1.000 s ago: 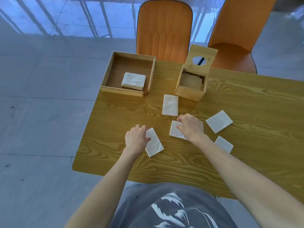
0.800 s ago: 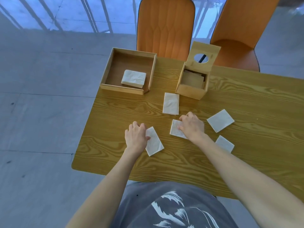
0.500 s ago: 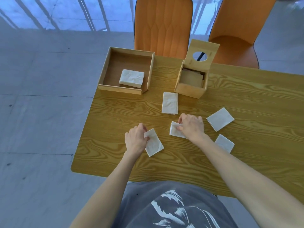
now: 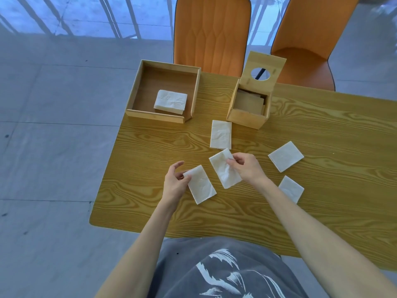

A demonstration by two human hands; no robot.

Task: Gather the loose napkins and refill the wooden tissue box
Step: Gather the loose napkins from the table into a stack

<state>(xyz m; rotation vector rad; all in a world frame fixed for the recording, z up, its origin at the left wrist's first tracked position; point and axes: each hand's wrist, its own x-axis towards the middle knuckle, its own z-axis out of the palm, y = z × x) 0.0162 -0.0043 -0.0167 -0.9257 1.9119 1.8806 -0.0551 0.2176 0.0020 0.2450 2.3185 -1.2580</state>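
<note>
My left hand [image 4: 175, 183] pinches the near-left corner of a folded white napkin [image 4: 202, 186], lifting it off the table. My right hand [image 4: 247, 167] grips a second napkin [image 4: 223, 169] by its far edge, raised and tilted. Three more napkins lie loose: one [image 4: 221, 134] in front of the tissue box, one [image 4: 285, 155] to the right, one [image 4: 291, 188] nearer by my right forearm. The wooden tissue box [image 4: 247, 116] stands at the back with its holed lid [image 4: 263, 70] swung up, paper inside.
A shallow wooden tray [image 4: 137, 89] at the back left holds a stack of white napkins [image 4: 170, 101]. Two orange chairs [image 4: 211, 33] [image 4: 309, 39] stand behind the wood-grain table [image 4: 322, 130]. The table's left edge drops to grey floor.
Both hands went from pressing flat on their napkins to pinching them. The right napkin has come up off the table and tilted; the left one has lifted at its corner.
</note>
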